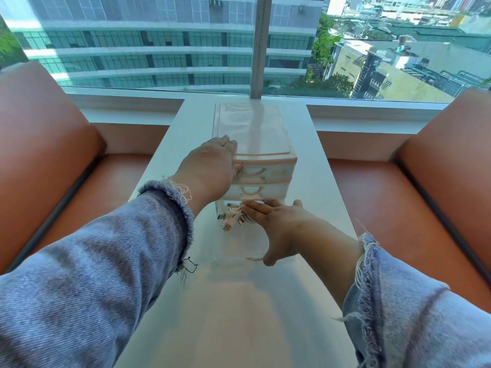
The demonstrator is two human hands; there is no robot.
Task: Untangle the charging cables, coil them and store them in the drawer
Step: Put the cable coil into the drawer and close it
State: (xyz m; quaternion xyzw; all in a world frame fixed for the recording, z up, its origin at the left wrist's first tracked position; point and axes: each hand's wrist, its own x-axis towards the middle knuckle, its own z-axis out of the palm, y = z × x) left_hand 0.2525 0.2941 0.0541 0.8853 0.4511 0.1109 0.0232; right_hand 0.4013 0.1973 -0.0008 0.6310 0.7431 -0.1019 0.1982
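Note:
A small pale pink drawer unit [252, 134] stands on the narrow white table [313, 160]. Its clear bottom drawer [233, 251] is pulled out toward me. Inside lie white and pink charging cables [231, 219] with their plugs showing. My left hand [210, 168] rests flat against the unit's left front corner, thumb on the top drawer's face. My right hand [279, 224] lies over the cables in the open drawer with fingers straight, thumb touching the drawer's front rim. Part of the cables is hidden under this hand.
Orange-brown upholstered seats [53, 144] flank the table on both sides. A white window sill [127, 107] and a large window run along the far end. The two upper drawers [252, 181] of the unit are pushed in.

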